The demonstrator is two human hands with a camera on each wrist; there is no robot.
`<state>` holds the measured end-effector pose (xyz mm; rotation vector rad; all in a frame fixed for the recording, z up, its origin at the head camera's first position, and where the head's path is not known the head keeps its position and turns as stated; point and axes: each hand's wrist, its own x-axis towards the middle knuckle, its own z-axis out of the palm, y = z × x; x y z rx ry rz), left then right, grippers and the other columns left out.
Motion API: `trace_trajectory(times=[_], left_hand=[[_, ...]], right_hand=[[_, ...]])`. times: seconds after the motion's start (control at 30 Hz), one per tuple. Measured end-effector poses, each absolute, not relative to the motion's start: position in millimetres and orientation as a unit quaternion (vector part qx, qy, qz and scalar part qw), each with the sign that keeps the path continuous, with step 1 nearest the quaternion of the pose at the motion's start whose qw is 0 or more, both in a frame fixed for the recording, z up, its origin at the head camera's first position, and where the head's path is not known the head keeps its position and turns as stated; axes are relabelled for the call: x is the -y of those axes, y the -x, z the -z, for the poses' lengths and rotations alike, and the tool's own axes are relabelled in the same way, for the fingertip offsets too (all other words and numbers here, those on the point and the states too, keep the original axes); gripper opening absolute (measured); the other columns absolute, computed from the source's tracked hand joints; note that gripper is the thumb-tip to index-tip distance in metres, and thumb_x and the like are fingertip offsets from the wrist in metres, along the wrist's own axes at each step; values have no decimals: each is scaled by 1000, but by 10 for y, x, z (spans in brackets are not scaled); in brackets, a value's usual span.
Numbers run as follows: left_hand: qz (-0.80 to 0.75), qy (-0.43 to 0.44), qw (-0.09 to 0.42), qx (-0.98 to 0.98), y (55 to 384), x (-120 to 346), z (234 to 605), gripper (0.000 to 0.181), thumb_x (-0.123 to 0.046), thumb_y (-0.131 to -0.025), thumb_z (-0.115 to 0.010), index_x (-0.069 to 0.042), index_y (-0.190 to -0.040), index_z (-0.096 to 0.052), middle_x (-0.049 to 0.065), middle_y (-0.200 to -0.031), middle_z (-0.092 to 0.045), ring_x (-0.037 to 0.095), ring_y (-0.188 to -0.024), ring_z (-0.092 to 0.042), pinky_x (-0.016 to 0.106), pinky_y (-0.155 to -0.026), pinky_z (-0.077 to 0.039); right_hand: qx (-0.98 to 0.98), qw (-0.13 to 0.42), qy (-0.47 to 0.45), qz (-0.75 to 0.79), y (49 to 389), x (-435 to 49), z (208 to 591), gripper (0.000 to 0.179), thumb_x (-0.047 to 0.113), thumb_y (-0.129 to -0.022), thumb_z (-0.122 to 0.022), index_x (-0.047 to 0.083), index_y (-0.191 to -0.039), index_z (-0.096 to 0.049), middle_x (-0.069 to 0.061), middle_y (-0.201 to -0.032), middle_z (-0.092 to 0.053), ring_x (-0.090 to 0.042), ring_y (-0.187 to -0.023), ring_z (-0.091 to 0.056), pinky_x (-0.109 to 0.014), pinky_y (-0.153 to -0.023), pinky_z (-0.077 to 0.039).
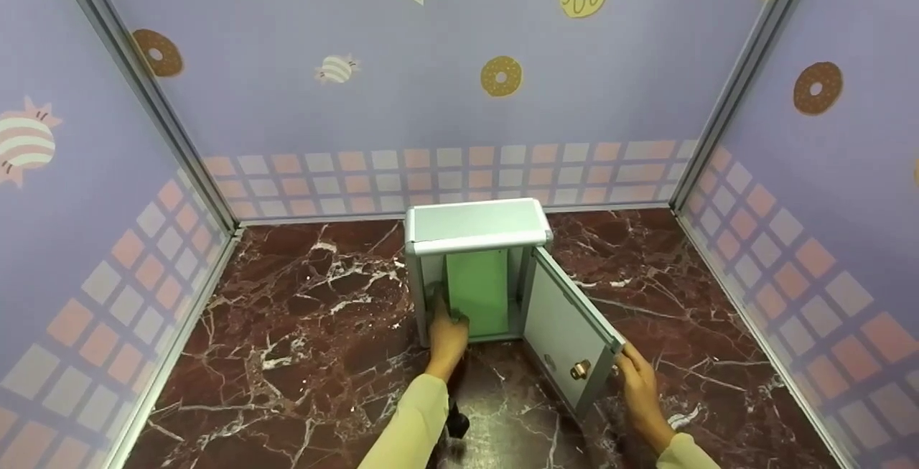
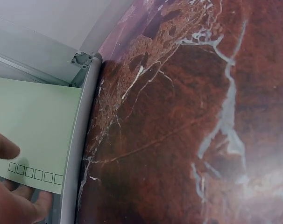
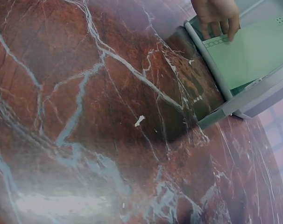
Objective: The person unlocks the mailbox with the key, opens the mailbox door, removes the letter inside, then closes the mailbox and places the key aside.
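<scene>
While the left hand [image 1: 447, 340] pinches a flat green envelope-like sheet [image 1: 479, 282] by its edge inside a silver-framed rectangular box [image 1: 477, 221], lower centre of the head frame, the right hand [image 1: 639, 390] touches the open grey panel door [image 1: 561, 314], lower right; can't tell whether that grip is closed. Box stands on a red marbled surface [image 1: 309, 361].

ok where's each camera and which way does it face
Head: on the head, facing forward and down at the box; left hand, right hand show.
Left wrist: on that wrist, facing green sheet and tabletop; left hand partly shows.
Right wrist: on that wrist, facing tabletop and box; left hand shows.
Wrist views share the green sheet.
</scene>
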<state>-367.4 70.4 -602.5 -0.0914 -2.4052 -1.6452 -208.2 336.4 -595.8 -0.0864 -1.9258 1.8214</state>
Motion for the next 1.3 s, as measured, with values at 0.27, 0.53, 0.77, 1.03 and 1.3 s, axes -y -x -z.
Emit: trace_trajectory(times=[0.27, 0.53, 0.77, 1.03, 1.3], left_hand=[[567, 43, 124, 813, 3656, -698, 6046, 63, 6, -87, -54, 7, -147, -36, 29, -141, -46, 43, -121, -51, 52, -98, -43], [552, 31, 134, 823, 3663, -669, 6059, 53, 4, -92, -54, 6, -144, -43, 29, -139, -48, 44, -120, -51, 53, -98, -42], [539, 12, 116, 834, 3641, -673, 6059, 40, 0, -94, -55, 4, -133, -56, 26, -114, -65, 43, -102, -62, 54, -86, -49], [554, 16, 119, 824, 3587, -660, 6055, 35, 4, -92, -56, 7, -126, -60, 22, -104, -68, 37, -95, -64, 52, -82, -51], [551, 26, 120, 825, 3564, -626, 6032, 30, 3, -92, -57, 7, -121, -62, 24, -109, -67, 36, -95, -64, 49, -83, -51]], right_hand=[[710, 245, 28, -659, 2052, -3353, 5970, 36, -2, -102, -37, -19, -132, -48, 9, -118, -65, -6, -110, -58, -20, -93, -44], [680, 240, 32, -693, 2052, -3330, 5951, 38, -1, -102, -38, -21, -133, -44, 8, -117, -65, -7, -109, -59, -22, -93, -46], [690, 253, 35, -678, 2066, -3346, 5939, 36, -3, -101, -39, -19, -132, -48, 9, -119, -63, -4, -113, -55, -19, -97, -41], [696, 242, 49, -674, 2060, -3362, 5934, 38, -3, -102, -38, -19, -135, -44, 14, -117, -63, -2, -111, -55, -18, -95, -42], [716, 263, 42, -645, 2080, -3335, 5934, 32, -7, -99, -38, -16, -124, -57, 9, -110, -66, -4, -104, -58, -18, -89, -44]])
